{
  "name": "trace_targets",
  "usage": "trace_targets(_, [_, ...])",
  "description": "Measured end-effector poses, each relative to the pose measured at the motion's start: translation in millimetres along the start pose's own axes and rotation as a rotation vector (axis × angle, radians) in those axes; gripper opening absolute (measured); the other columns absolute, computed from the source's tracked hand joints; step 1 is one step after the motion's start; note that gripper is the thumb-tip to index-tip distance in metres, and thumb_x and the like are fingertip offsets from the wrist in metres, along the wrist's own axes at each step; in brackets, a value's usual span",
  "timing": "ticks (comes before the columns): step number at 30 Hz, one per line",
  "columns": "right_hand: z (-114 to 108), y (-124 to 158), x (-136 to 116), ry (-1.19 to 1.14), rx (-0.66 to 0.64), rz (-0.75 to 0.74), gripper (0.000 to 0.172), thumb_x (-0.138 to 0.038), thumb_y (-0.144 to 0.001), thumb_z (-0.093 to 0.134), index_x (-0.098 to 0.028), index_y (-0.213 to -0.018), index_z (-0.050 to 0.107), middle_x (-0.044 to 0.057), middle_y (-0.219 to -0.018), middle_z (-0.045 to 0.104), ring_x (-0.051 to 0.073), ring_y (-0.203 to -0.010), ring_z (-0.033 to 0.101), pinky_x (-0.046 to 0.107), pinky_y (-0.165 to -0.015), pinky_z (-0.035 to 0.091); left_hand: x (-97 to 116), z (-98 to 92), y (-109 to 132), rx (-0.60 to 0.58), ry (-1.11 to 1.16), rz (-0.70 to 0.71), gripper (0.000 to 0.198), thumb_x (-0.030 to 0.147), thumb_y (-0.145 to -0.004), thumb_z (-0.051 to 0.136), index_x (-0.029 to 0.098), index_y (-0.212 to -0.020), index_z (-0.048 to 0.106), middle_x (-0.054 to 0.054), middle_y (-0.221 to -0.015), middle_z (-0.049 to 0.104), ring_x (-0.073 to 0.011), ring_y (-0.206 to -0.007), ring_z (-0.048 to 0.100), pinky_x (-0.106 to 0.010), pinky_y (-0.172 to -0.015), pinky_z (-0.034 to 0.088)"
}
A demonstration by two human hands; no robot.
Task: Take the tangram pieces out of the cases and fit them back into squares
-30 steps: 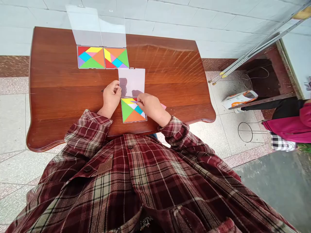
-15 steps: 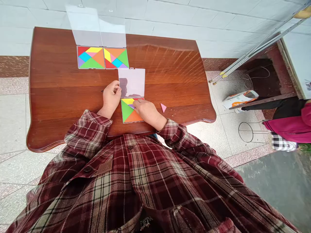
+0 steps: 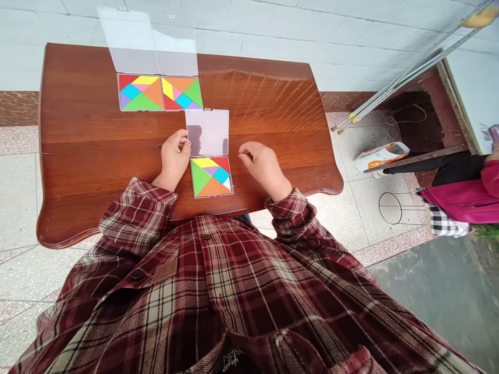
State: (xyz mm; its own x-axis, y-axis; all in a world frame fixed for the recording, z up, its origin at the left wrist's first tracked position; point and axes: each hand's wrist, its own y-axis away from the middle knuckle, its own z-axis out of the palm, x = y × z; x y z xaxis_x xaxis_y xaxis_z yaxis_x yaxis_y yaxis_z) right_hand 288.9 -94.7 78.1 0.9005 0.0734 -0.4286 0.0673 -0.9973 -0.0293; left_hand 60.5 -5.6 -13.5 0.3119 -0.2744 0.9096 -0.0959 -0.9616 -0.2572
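Note:
An open tangram case point(image 3: 212, 196) lies near the table's front edge, its clear lid point(image 3: 208, 132) folded back behind it. Green, yellow, purple, red, blue and orange pieces fill most of the tray; a small white gap point(image 3: 227, 183) shows at its right side. My left hand point(image 3: 175, 156) is curled, thumb and finger pinched at the lid's left edge. To the right of the case, my right hand point(image 3: 262, 165) hovers over or rests on the table with fingers drawn together. Anything inside its fingers is hidden, and no pink triangle shows around it.
Two filled tangram cases point(image 3: 141, 93) point(image 3: 182, 93) stand side by side at the back left, clear lids raised against the wall. The wooden table point(image 3: 97, 171) has a curved front edge. At right are poles point(image 3: 374, 98), a white bag point(image 3: 380, 156) and another person's sleeve point(image 3: 456, 187).
My right hand has left the case and moved right, uncovering the red and blue pieces. The pink triangle seen there earlier is now out of sight. My left hand has stayed at the lid.

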Motion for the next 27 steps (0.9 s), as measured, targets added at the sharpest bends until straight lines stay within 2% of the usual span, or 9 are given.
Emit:
trace_targets(3, [-14, 5, 25, 0.05, 0.029, 0.15, 0.017, -0.02, -0.086, 0.048, -0.019, -0.093, 0.063, 0.008, -0.093, 0.066, 0.021, -0.085, 0.057, 0.032, -0.078, 0.04, -2, -0.6, -1, 0.012, 0.002, 0.008, 0.015, 0.019, -0.08, 0.058, 0.02, -0.094, 0.063, 0.001, -0.075, 0.06, -0.0125, -0.075, 0.061, -0.033, -0.084, 0.053])
trace_targets(7, [-14, 15, 46, 0.132, -0.126, 0.316, 0.014, -0.024, -0.082, 0.058, -0.018, -0.094, 0.063, 0.008, -0.091, 0.067, 0.021, -0.08, 0.057, 0.031, -0.072, 0.039, 0, -1.7, -1, 0.026, -0.011, -0.012, 0.013, 0.023, -0.081, 0.059, 0.02, -0.093, 0.062, 0.001, -0.074, 0.061, -0.0108, -0.07, 0.058, -0.03, -0.081, 0.054])
trace_targets(11, [-2, 22, 49, 0.125, -0.222, 0.365, 0.011, -0.025, -0.08, 0.064, -0.017, -0.088, 0.061, 0.006, -0.087, 0.067, 0.018, -0.076, 0.056, 0.028, -0.069, 0.037, 3, -2.3, -1, 0.025, -0.017, -0.027, 0.012, 0.027, -0.082, 0.059, 0.02, -0.092, 0.061, 0.002, -0.073, 0.06, -0.0099, -0.066, 0.057, -0.028, -0.075, 0.053])
trace_targets(14, [4, 24, 48, 0.068, -0.187, 0.385, 0.009, -0.023, -0.078, 0.066, -0.017, -0.081, 0.059, 0.005, -0.082, 0.066, 0.016, -0.073, 0.054, 0.028, -0.068, 0.036, 3, -2.1, -1, 0.026, -0.002, -0.022, 0.013, 0.029, -0.082, 0.06, 0.02, -0.091, 0.061, 0.001, -0.074, 0.06, -0.0102, -0.066, 0.057, -0.027, -0.071, 0.053])
trace_targets(18, [8, 24, 52, -0.059, -0.153, 0.438, 0.015, -0.018, -0.073, 0.07, -0.018, -0.079, 0.056, 0.002, -0.075, 0.063, 0.014, -0.069, 0.052, 0.027, -0.067, 0.035, 3, -1.6, -2, 0.029, 0.031, -0.004, 0.014, 0.032, -0.08, 0.063, 0.021, -0.089, 0.061, 0.001, -0.073, 0.06, -0.0102, -0.065, 0.057, -0.025, -0.067, 0.051])
trace_targets(21, [12, 26, 55, -0.186, -0.131, 0.404, 0.015, -0.023, -0.077, 0.067, -0.019, -0.073, 0.053, -0.001, -0.067, 0.059, 0.012, -0.063, 0.048, 0.026, -0.064, 0.035, 5, -1.8, -1, 0.031, 0.036, 0.004, 0.012, 0.03, -0.08, 0.062, 0.021, -0.087, 0.061, 0.001, -0.07, 0.059, -0.0095, -0.062, 0.055, -0.024, -0.062, 0.049])
trace_targets(23, [14, 28, 51, -0.251, -0.093, 0.343, 0.021, -0.03, -0.08, 0.066, -0.019, -0.07, 0.051, -0.003, -0.063, 0.054, 0.011, -0.06, 0.045, 0.026, -0.062, 0.034, 6, -1.7, -1, 0.029, 0.022, 0.001, 0.01, 0.029, -0.081, 0.061, 0.021, -0.086, 0.061, 0.002, -0.07, 0.058, -0.0091, -0.061, 0.054, -0.024, -0.061, 0.048])
trace_targets(27, [15, 33, 28, -0.339, -0.062, 0.225, 0.027, -0.039, -0.084, 0.062, -0.019, -0.07, 0.051, -0.004, -0.063, 0.052, 0.009, -0.059, 0.042, 0.024, -0.061, 0.033, 5, -1.0, -2, 0.03, -0.001, -0.024, 0.01, 0.028, -0.081, 0.061, 0.021, -0.088, 0.06, 0.002, -0.071, 0.058, -0.0095, -0.061, 0.055, -0.026, -0.064, 0.05])
